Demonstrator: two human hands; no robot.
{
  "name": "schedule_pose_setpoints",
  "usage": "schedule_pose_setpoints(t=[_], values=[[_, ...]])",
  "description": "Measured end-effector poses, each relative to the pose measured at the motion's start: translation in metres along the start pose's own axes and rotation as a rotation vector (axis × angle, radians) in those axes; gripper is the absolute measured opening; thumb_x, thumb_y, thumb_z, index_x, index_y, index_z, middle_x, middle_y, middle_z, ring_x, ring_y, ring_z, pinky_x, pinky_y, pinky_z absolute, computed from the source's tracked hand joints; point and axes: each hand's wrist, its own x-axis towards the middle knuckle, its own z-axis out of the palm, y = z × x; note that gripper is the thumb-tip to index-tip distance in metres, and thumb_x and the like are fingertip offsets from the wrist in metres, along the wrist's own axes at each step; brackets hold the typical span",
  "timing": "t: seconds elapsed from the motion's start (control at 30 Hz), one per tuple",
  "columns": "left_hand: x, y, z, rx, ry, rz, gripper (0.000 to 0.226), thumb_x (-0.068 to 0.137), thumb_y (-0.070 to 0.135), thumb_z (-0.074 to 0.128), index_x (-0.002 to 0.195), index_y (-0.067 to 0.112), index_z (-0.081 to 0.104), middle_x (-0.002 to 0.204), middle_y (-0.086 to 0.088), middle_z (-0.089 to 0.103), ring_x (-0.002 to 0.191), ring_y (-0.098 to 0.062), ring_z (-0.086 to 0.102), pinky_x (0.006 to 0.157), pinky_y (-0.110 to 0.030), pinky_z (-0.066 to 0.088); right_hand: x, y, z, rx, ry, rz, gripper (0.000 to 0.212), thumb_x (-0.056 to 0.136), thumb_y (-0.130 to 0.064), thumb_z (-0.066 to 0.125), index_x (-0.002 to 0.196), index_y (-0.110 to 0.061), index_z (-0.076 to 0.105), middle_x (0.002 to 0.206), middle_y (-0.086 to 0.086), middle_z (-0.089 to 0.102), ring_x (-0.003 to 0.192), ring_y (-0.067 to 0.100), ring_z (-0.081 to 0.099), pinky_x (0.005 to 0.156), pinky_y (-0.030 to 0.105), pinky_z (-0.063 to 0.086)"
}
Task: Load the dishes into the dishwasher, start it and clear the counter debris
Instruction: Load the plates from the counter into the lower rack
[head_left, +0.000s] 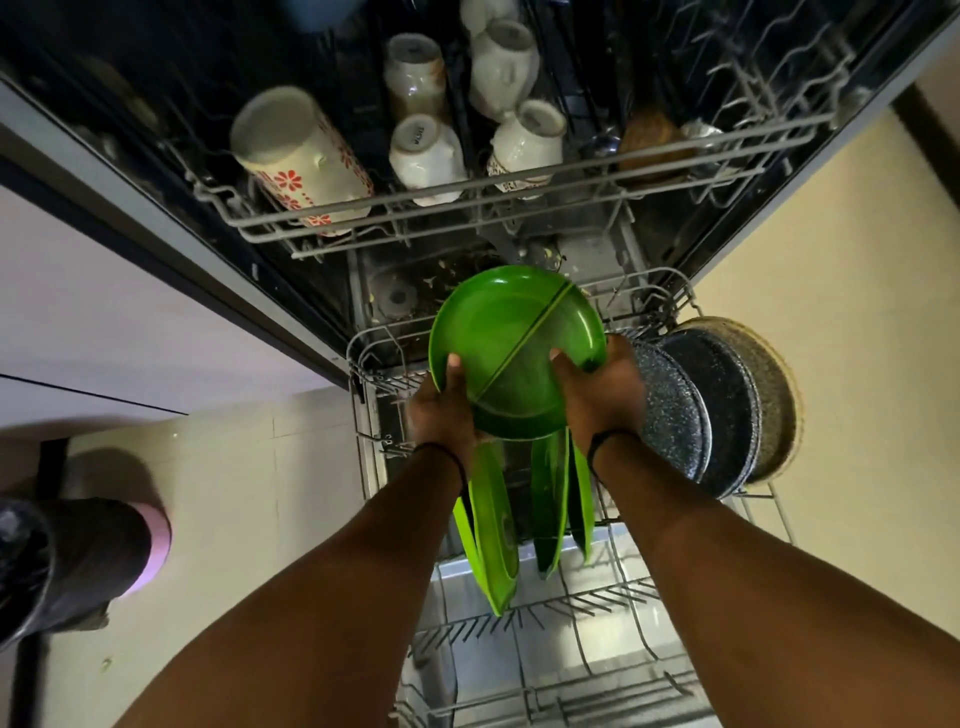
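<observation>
Your hands (444, 410) (597, 395) on either side of a plate (514, 343) over the lower rack (571, 613), plates (488, 530) standing below, pans (727, 410) right, mugs (426, 150) in upper rack (395, 221) beyond

Both bare arms reach forward and down, each wrist ringed by a dark band, the left hand (441, 410) and right hand (597, 389) gripping from opposite sides with thumbs on top and fingers curled.
</observation>
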Motion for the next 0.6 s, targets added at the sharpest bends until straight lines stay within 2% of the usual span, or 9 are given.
schedule_pose_setpoints(t=[0.07, 0.13, 0.17, 0.23, 0.27, 0.37, 0.47, 0.53, 0.6], values=[[-0.002, 0.0, 0.002, 0.073, -0.035, -0.077, 0.017, 0.096, 0.04, 0.054, 0.103, 0.025, 0.056, 0.095, 0.0, 0.063, 0.079, -0.026, 0.065, 0.054, -0.046, 0.059, -0.002, -0.005, -0.004, 0.072, 0.019, 0.01, 0.032, 0.082, -0.027, 0.071, 0.107, -0.013, 0.057, 0.088, 0.005, 0.067, 0.087, 0.03, 0.066, 0.075, 0.035, 0.052], [-0.002, -0.003, 0.002, 0.261, -0.066, -0.129, 0.02, 0.098, 0.036, 0.052, 0.107, 0.018, 0.052, 0.089, -0.005, 0.062, 0.068, -0.024, 0.064, 0.054, -0.037, 0.059, -0.005, -0.012, -0.01, -0.002, 0.085, -0.06, 0.026, 0.087, -0.02, 0.064, 0.11, -0.013, 0.056, 0.09, 0.011, 0.068, 0.088, 0.035, 0.065, 0.072, 0.036, 0.048], [0.001, -0.007, -0.002, 0.334, -0.043, -0.12, 0.02, 0.096, 0.034, 0.054, 0.108, 0.017, 0.052, 0.09, -0.009, 0.064, 0.069, -0.028, 0.065, 0.06, -0.04, 0.059, -0.009, -0.017, -0.012, -0.084, 0.108, -0.119, 0.026, 0.088, -0.018, 0.059, 0.114, -0.013, 0.054, 0.091, 0.014, 0.068, 0.086, 0.037, 0.064, 0.069, 0.038, 0.047], [0.015, -0.016, -0.011, 0.517, 0.022, -0.017, 0.021, 0.087, 0.029, 0.056, 0.106, 0.019, 0.057, 0.1, -0.015, 0.067, 0.086, -0.034, 0.068, 0.077, -0.05, 0.058, -0.02, -0.025, -0.014, -0.216, 0.098, -0.253, 0.03, 0.09, -0.015, 0.053, 0.12, -0.012, 0.048, 0.088, 0.017, 0.067, 0.079, 0.039, 0.064, 0.062, 0.037, 0.042], [0.022, -0.02, -0.015, 0.579, 0.032, 0.001, 0.023, 0.084, 0.026, 0.054, 0.105, 0.018, 0.059, 0.104, -0.016, 0.067, 0.092, -0.036, 0.067, 0.082, -0.051, 0.056, -0.025, -0.027, -0.014, -0.252, 0.075, -0.313, 0.031, 0.09, -0.013, 0.052, 0.121, -0.011, 0.046, 0.087, 0.017, 0.067, 0.077, 0.039, 0.064, 0.061, 0.038, 0.043], [0.051, -0.036, -0.02, 0.504, 0.036, -0.008, 0.024, 0.074, 0.022, 0.048, 0.093, 0.023, 0.062, 0.099, -0.013, 0.07, 0.092, -0.037, 0.068, 0.083, -0.055, 0.055, -0.032, -0.033, -0.009, -0.368, 0.026, -0.414, 0.031, 0.092, -0.012, 0.048, 0.122, -0.009, 0.041, 0.092, 0.017, 0.067, 0.078, 0.042, 0.065, 0.064, 0.044, 0.048], [0.062, -0.033, -0.021, 0.397, 0.047, -0.009, 0.027, 0.064, 0.022, 0.041, 0.083, 0.027, 0.06, 0.095, -0.009, 0.071, 0.091, -0.037, 0.069, 0.082, -0.054, 0.054, -0.033, -0.037, 0.005, -0.479, 0.019, -0.415, 0.035, 0.094, -0.014, 0.045, 0.129, -0.009, 0.04, 0.097, 0.017, 0.066, 0.082, 0.043, 0.064, 0.065, 0.043, 0.047], [0.052, -0.022, -0.023, 0.411, 0.046, 0.011, 0.026, 0.063, 0.022, 0.042, 0.081, 0.024, 0.061, 0.095, -0.009, 0.072, 0.092, -0.037, 0.069, 0.084, -0.054, 0.053, -0.038, -0.038, 0.018, -0.503, 0.032, -0.449, 0.039, 0.093, -0.013, 0.049, 0.131, -0.006, 0.043, 0.087, 0.018, 0.067, 0.072, 0.042, 0.065, 0.057, 0.041, 0.048], [0.048, -0.019, -0.027, 0.413, 0.04, 0.008, 0.026, 0.062, 0.023, 0.043, 0.08, 0.023, 0.061, 0.096, -0.01, 0.072, 0.092, -0.036, 0.069, 0.083, -0.054, 0.054, -0.043, -0.033, 0.031, -0.54, 0.066, -0.5, 0.039, 0.081, -0.004, 0.064, 0.119, -0.001, 0.053, 0.067, 0.017, 0.065, 0.051, 0.039, 0.062, 0.042, 0.036, 0.045]])
